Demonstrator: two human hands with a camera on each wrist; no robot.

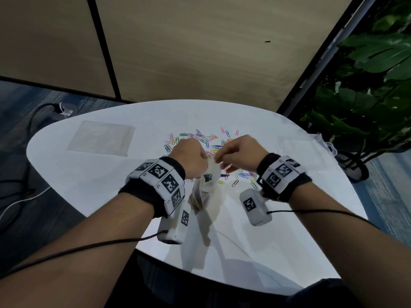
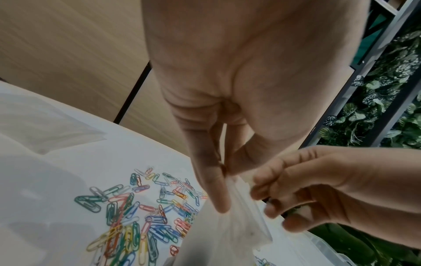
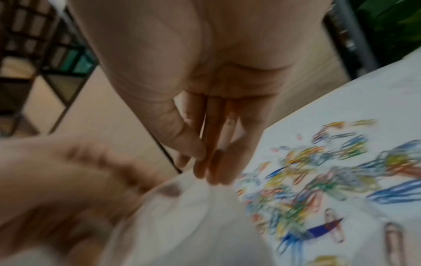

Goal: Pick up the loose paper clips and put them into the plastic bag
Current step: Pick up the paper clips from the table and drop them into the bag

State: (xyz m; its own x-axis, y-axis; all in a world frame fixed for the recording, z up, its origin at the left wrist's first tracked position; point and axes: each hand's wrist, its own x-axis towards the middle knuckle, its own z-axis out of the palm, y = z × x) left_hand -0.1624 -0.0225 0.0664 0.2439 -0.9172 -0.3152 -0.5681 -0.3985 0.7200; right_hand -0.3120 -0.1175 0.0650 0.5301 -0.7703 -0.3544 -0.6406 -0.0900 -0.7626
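A clear plastic bag hangs between my two hands above the white table. My left hand pinches the bag's top edge between thumb and forefinger. My right hand pinches the same top edge from the other side, fingers curled. The bag looks empty as far as I can tell. Several coloured paper clips lie scattered on the table beyond and beneath my hands. In the blurred right wrist view, the right hand's fingertips meet the bag beside the paper clips.
A second clear bag lies flat at the table's far left. A clear plastic box sits at the right edge. A leafy plant stands to the right, wood wall panels behind. Cables lie on the floor at left.
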